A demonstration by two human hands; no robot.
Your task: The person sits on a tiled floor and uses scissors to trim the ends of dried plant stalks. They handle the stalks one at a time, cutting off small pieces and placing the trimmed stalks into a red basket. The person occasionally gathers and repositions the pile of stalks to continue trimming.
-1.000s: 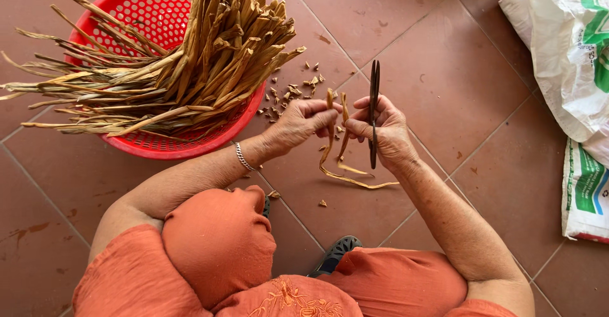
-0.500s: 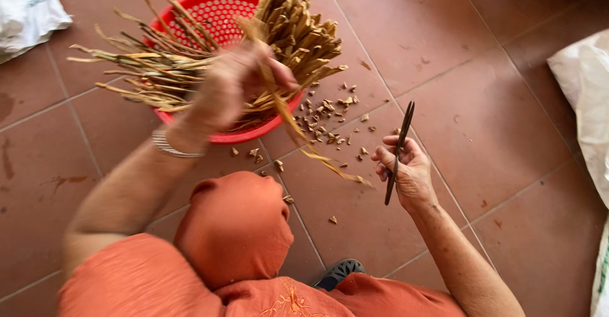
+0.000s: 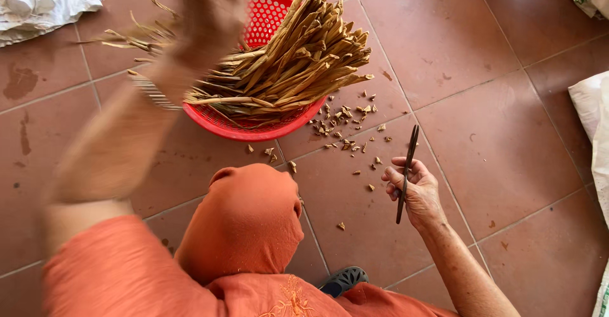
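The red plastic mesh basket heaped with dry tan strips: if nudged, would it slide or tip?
The red plastic mesh basket probably slides on the smooth tiled floor. The dry tan strips overhang its rim, so some may spill; they look light and brittle.

Red perforated basket (image 3: 266,12), tan strips (image 3: 298,63), terracotta floor (image 3: 495,133)

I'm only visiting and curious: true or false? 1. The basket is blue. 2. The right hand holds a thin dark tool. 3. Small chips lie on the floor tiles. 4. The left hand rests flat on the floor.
1. False: the basket is red.
2. True: the right hand holds a thin dark tool.
3. True: chips lie on the floor tiles.
4. False: the left hand is raised and blurred over the dried strips.
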